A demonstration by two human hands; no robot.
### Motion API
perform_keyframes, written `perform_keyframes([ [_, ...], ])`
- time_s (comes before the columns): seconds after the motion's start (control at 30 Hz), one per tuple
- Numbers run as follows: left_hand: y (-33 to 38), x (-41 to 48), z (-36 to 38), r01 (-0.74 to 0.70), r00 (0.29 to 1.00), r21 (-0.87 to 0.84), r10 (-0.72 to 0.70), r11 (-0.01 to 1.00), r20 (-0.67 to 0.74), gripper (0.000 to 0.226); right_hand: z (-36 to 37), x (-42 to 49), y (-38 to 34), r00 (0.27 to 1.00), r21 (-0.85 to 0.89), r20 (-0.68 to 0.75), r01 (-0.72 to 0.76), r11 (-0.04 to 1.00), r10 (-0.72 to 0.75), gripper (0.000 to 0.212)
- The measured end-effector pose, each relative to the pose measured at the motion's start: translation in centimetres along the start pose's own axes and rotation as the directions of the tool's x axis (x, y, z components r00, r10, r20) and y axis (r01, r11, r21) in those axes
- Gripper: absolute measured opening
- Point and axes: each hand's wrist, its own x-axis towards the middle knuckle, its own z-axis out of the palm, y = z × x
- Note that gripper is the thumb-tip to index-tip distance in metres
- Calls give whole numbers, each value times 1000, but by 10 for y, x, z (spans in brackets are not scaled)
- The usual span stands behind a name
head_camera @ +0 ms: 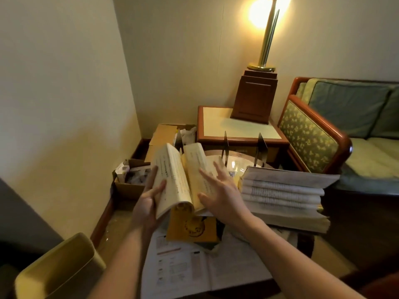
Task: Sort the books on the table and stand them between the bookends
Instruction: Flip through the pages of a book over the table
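1. A padded yellow-green chair arm [54, 266] fills the lower left corner.
2. A flat white printed booklet [194, 268] lies open at the near edge of the table. A closed yellow-orange book with a round emblem [192, 228] lies on its far part.
3. Above these, the left hand [148, 203] grips the left half of an open book with cream pages [172, 175], its fingers laid along the outer edge.
4. The right hand [220, 190] rests on the right-hand page, fingers straight and spread, gripping nothing.
5. Just right of the open book, a stack of thick books with pale page edges [282, 195] lies flat, with the page edges facing the camera.
6. Beyond the hands, three thin black metal bookends [261, 147] stand upright and apart on the round glass table [237, 167].
7. Left of the table, two brown cardboard boxes [129, 184] hold crumpled paper.
8. Farther back, a wooden side table with a cream top [216, 124] carries a lit brass lamp on a dark wooden base [254, 96].
9. A wood-framed sofa with green cushions [349, 108] stands to its right.
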Motion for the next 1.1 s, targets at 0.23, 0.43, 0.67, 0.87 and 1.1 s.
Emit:
perform_keyframes([
  [0.23, -20, 4, -47, 135, 991, -76, -136, 988, -3, 56, 27, 4, -1, 978, -217, 171, -79, 973, 117, 59],
  [0.43, -8, 4, -54, 71, 970, 308, 6, 949, -243, 68, 40, 6, 4, 978, -322, 165, -72, 944, 131, 61],
  [0.67, -28, 1, -60, 96, 919, 989, 372, 112, -131, 87, 53, 9, 9, 976, -383, 163, -73, 921, 145, 69],
  [0.87, -57, 2, -59, -40, 955, 975, 280, -217, 101, 53, 57, 12, 14, 971, -405, 189, -62, 912, 150, 70],
  [1.1, -45, 32, -57, 44, 979, 967, 204, -252, 9, 56, 59, 12, 16, 970, -409, 192, -59, 910, 149, 70],
])
